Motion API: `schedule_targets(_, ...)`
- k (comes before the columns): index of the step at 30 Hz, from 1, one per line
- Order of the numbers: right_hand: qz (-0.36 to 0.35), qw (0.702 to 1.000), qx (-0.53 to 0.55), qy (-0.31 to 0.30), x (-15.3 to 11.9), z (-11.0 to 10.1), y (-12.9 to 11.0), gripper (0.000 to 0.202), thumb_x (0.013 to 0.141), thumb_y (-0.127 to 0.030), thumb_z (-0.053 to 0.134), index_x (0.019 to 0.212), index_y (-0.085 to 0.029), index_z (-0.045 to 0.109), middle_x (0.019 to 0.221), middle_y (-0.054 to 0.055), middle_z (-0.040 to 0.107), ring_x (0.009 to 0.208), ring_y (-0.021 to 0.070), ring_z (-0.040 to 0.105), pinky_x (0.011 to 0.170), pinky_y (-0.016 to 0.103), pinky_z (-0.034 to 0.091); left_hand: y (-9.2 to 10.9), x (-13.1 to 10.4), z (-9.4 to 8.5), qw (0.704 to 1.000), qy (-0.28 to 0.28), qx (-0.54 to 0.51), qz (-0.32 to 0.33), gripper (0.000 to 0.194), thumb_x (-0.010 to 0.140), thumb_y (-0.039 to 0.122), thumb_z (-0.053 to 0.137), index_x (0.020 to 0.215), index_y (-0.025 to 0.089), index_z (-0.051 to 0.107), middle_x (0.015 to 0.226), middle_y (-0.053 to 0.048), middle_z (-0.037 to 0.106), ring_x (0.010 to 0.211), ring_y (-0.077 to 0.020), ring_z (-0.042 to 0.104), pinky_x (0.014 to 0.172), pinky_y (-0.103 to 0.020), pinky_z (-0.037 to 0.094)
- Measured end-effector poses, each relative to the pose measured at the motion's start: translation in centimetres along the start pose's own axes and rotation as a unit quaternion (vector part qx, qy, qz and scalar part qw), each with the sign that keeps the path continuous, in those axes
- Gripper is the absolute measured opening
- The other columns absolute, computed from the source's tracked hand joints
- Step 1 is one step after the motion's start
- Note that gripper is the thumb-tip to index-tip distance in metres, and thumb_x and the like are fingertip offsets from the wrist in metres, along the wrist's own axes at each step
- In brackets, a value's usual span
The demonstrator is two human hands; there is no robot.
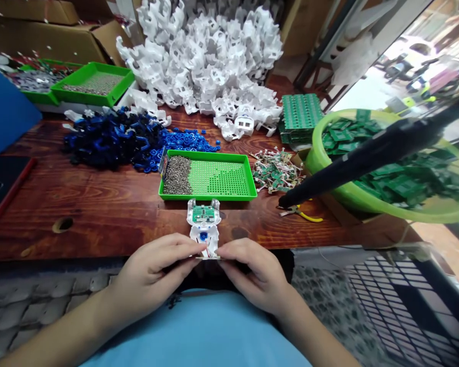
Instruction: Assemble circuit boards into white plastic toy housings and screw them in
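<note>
A white plastic housing (209, 235) sits at the table's front edge, with a green circuit board (203, 213) in its upper part and a round blue piece (203, 236) below. Thin red and white wires run down inside it. At its near end a thin flat board (208, 258) shows edge-on. My left hand (156, 267) pinches the left end of this board, thumb under and fingers over. On the other end, my right hand (254, 270) is closed the same way. The fingertips hide part of the board and the housing's lower sides.
Behind the housing lies a green tray (229, 196) of screws. White shells (210, 56) are heaped at the back, blue and black parts (115, 137) at left. Small wired boards (277, 171), yellow-handled pliers (309, 218) and a yellow-green tub (382, 209) stand right, a black bar (359, 155) crossing before it.
</note>
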State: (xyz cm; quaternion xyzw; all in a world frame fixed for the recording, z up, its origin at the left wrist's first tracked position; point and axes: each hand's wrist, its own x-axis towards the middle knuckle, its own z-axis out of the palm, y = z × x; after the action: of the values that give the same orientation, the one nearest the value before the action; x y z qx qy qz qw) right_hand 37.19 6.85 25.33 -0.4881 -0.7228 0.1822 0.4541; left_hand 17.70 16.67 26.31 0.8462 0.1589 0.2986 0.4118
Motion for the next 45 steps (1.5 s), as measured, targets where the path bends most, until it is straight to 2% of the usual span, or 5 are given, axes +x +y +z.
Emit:
schedule_targets(6,0.010,0.999,0.008,0.038,0.6,0.7,-0.3,0.030,0.079,-0.005,0.060,0.106,-0.019,0.059,0.091,0.004,0.068,0.084,0.0101,0.063,0.075,0.020,0.052,0.2,-0.6,-0.2,0.998,0.021,-0.011,-0.055,0.033,0.081,0.002,0.056,0.106,0.023,0.065,0.097,0.001,0.069,0.088,-0.0075,0.064,0.081,-0.011,0.049)
schedule_targets(19,0.061,0.994,0.069,0.063,0.5,1.4,-0.4,0.019,0.079,-0.008,0.060,0.094,-0.020,0.064,0.080,0.002,0.067,0.074,0.0104,0.062,0.068,0.020,0.051,0.2,-0.8,-0.3,0.999,0.017,0.043,-0.020,0.028,0.080,0.002,0.055,0.100,0.017,0.067,0.088,-0.001,0.070,0.082,-0.0085,0.064,0.078,-0.013,0.048)
schedule_targets(29,0.264,0.924,0.275,0.027,-0.2,1.7,-0.1,0.024,0.084,-0.022,0.058,0.108,-0.023,0.060,0.096,0.004,0.061,0.086,0.0125,0.062,0.076,0.025,0.053,0.8,-0.4,-0.6,0.973,-0.030,-0.037,-0.225,0.014,0.083,0.022,0.057,0.082,0.020,0.070,0.078,-0.002,0.070,0.072,-0.0136,0.065,0.065,-0.019,0.050)
schedule_targets(36,0.168,0.977,0.129,0.037,0.3,1.1,-0.2,0.017,0.081,-0.014,0.059,0.094,-0.020,0.066,0.085,0.004,0.065,0.079,0.0127,0.061,0.072,0.025,0.050,0.8,-0.2,-0.9,0.951,-0.056,-0.090,-0.292,0.019,0.082,0.031,0.058,0.075,0.017,0.070,0.074,-0.004,0.070,0.069,-0.0171,0.064,0.063,-0.023,0.050)
schedule_targets(45,0.154,0.984,0.091,0.004,0.3,1.1,-0.5,0.012,0.082,-0.013,0.057,0.089,-0.019,0.065,0.082,0.003,0.068,0.075,0.0105,0.063,0.069,0.021,0.051,0.4,-0.3,-0.8,0.903,-0.047,-0.217,-0.368,0.014,0.076,0.030,0.065,0.071,0.018,0.071,0.073,-0.004,0.072,0.068,-0.0161,0.065,0.062,-0.022,0.051)
